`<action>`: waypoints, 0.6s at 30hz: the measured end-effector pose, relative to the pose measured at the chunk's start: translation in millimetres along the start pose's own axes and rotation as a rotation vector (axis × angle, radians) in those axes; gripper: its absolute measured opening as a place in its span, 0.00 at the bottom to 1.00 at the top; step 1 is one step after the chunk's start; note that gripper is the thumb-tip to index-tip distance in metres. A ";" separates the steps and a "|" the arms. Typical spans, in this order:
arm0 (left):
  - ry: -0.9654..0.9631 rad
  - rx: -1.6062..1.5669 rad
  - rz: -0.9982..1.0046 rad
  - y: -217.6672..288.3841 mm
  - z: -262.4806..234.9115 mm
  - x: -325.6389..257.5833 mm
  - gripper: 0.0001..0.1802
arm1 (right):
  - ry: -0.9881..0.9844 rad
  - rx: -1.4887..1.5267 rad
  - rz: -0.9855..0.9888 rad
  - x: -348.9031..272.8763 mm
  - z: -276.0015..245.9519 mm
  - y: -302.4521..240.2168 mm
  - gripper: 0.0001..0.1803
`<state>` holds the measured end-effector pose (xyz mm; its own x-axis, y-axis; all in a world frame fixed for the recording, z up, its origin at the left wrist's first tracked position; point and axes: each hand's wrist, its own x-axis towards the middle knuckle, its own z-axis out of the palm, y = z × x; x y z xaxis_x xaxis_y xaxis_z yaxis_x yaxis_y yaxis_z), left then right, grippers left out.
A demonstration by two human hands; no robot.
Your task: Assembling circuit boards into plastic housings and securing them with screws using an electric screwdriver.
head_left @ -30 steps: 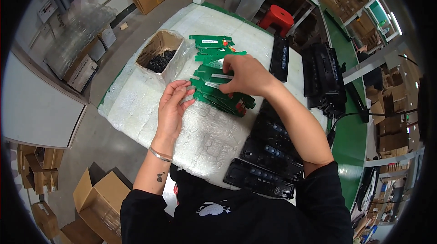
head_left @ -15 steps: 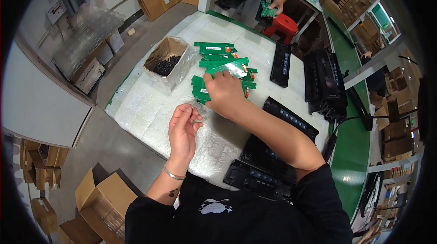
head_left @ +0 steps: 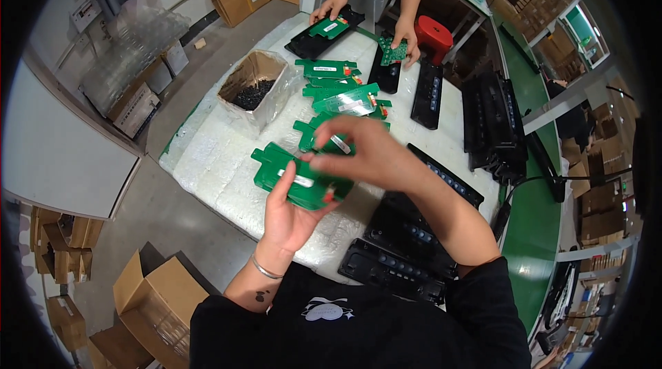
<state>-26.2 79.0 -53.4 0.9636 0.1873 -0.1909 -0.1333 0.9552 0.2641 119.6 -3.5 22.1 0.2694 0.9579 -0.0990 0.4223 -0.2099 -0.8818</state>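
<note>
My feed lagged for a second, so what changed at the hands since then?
The left hand rose off the table and now holds a green board; the right hand drew back from the pile to pinch its edge. The box and black panels stayed.

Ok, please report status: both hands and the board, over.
Left hand holds green circuit board from below. Right hand pinches its top edge. Both lifted above white padded table; nothing blocking.
</note>
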 end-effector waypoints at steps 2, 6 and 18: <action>0.042 -0.009 -0.021 0.9 -7.2 -2.4 0.23 | 0.536 -0.820 -0.129 1.3 -13.2 18.5 0.18; 0.106 0.206 0.040 -6.3 -7.0 -12.4 0.19 | 0.346 -0.922 0.204 -3.8 -2.6 31.1 0.21; 0.025 0.413 0.147 -14.2 7.5 -11.8 0.31 | 0.316 -0.296 0.024 -67.5 -36.3 -0.5 0.20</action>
<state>-33.9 61.5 -47.8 0.9346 0.3250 -0.1448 -0.1599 0.7473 0.6450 132.6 -75.1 46.0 0.5143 0.8548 0.0688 0.6306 -0.3226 -0.7059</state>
